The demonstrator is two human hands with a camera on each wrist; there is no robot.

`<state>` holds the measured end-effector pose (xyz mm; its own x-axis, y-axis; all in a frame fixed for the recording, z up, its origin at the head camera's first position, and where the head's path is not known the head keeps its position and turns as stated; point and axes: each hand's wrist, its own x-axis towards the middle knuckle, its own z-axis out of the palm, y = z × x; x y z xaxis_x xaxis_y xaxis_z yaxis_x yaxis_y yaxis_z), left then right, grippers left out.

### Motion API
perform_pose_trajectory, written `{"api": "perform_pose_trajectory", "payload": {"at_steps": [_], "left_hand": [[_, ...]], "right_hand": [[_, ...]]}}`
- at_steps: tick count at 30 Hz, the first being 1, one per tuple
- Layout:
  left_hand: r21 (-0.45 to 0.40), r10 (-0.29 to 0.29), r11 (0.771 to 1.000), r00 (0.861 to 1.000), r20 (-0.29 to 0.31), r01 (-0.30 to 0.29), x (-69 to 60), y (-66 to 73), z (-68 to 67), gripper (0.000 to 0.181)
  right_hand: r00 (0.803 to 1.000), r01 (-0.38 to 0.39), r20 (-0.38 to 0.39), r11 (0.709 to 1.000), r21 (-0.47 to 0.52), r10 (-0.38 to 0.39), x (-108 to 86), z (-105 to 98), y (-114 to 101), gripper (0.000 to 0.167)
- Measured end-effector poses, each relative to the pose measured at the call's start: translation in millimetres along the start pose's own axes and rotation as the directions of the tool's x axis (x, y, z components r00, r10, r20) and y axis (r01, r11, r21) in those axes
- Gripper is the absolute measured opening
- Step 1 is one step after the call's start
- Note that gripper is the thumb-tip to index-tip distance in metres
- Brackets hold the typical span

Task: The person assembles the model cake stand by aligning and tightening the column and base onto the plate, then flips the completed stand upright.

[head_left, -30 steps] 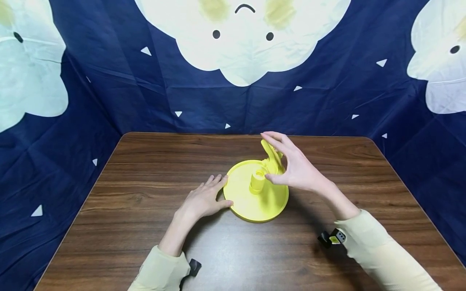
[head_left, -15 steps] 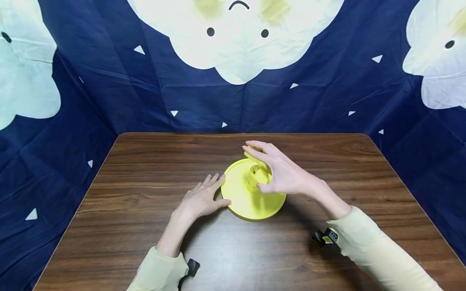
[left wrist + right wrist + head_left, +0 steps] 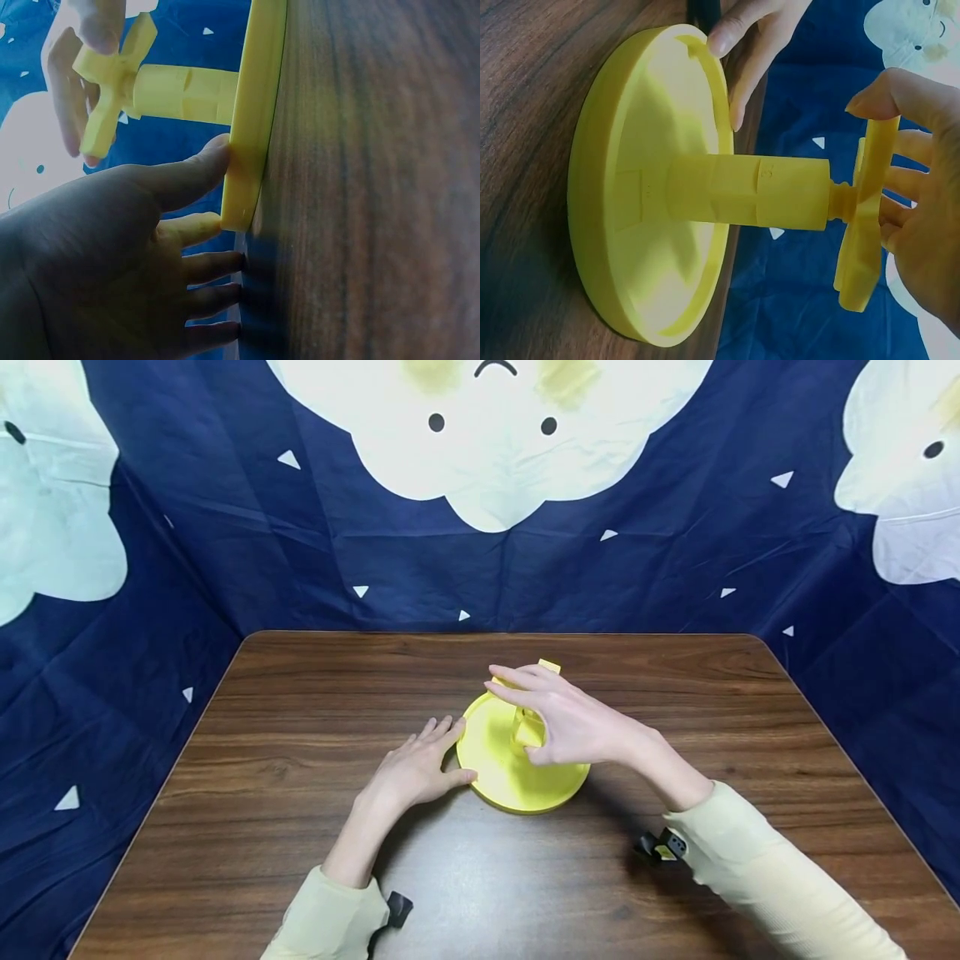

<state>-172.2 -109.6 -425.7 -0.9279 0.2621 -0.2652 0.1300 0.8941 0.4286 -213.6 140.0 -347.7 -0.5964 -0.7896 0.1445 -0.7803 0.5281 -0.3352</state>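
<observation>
A round yellow base (image 3: pixel 525 785) with a raised rim lies on the table, a thick post (image 3: pixel 780 191) standing at its centre. My left hand (image 3: pixel 414 772) rests at the base's left edge, thumb and index finger touching the rim, fingers spread. My right hand (image 3: pixel 581 718) holds a yellow piece with several flat arms (image 3: pixel 874 202) over the post, thumb on one arm and fingers behind it. In the right wrist view the piece's narrow ribbed stem (image 3: pixel 841 202) meets the post's open end; how deep it sits is hidden.
The brown wood-grain table (image 3: pixel 300 693) extends around the base. Behind it hangs a dark blue cloth (image 3: pixel 420 568) with white cloud shapes and small triangles. Each sleeve cuff has a small dark device at the wrist, the right one (image 3: pixel 663 845) near the table.
My right hand has carried the armed piece from the back right of the post to over its top, and the piece has turned. My left hand has stayed at the rim.
</observation>
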Motion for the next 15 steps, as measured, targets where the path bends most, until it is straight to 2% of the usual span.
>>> {"api": "perform_pose_trajectory", "payload": {"at_steps": [4, 11, 15], "left_hand": [[0.004, 0.006, 1.0, 1.0, -0.003, -0.006, -0.6, 0.1, -0.8, 0.083], [0.004, 0.021, 1.0, 1.0, -0.003, -0.021, -0.5, -0.5, -1.3, 0.084], [0.006, 0.023, 1.0, 1.0, -0.001, -0.023, -0.1, 0.2, -1.5, 0.084]], "right_hand": [[1.0, -0.015, 0.018, 1.0, -0.007, 0.015, 1.6, 0.9, -0.5, 0.086], [1.0, -0.004, -0.013, 0.998, -0.07, 0.003, 2.2, 1.5, 4.0, 0.091], [0.999, -0.022, -0.027, 0.998, -0.054, 0.02, -2.3, -0.4, 7.6, 0.092]]}}
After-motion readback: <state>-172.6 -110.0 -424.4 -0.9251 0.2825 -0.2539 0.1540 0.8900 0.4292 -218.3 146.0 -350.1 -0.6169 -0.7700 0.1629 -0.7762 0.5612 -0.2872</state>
